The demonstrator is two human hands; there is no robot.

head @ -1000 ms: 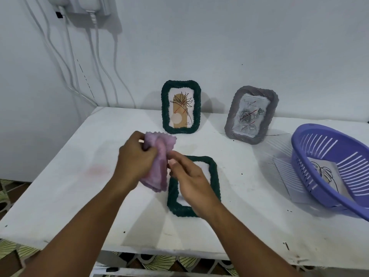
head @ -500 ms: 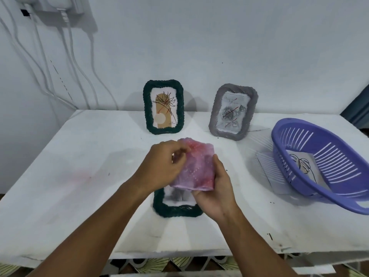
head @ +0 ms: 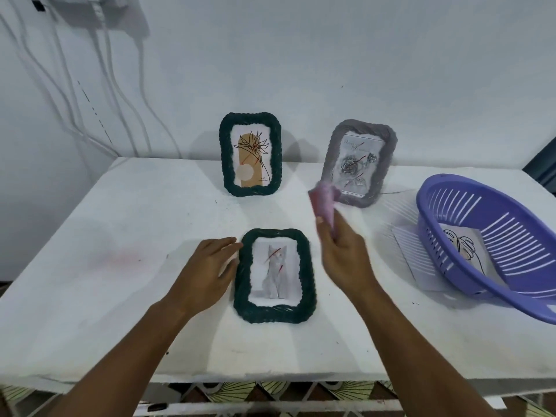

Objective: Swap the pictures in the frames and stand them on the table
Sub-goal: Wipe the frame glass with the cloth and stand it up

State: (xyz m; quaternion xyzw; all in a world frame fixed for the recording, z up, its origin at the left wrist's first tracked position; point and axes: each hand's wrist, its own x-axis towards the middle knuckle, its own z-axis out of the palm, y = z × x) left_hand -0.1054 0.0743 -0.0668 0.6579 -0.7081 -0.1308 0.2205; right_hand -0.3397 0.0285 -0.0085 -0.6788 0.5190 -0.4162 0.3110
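Observation:
A dark green frame [head: 275, 310] with a cat picture lies flat on the white table [head: 90, 266] in front of me. My left hand [head: 207, 272] rests open beside the frame's left edge, its fingertips at the rim. My right hand [head: 343, 254] grips a folded pink cloth [head: 325, 203], raised to the right of the lying frame. Another green frame [head: 251, 154] with a flower drawing stands at the back. A grey frame [head: 359, 162] with a rose drawing stands to its right, leaning on the wall.
A purple plastic basket [head: 493, 245] sits at the right with a leaf drawing [head: 464, 248] inside and a sheet of paper [head: 412, 260] under it. White cables [head: 69, 85] hang on the wall at the left. The table's front edge is close to me.
Both hands held the pink cloth over the lying frame. Now my left hand has let go and dropped beside the frame, while my right hand carries the cloth up and to the right.

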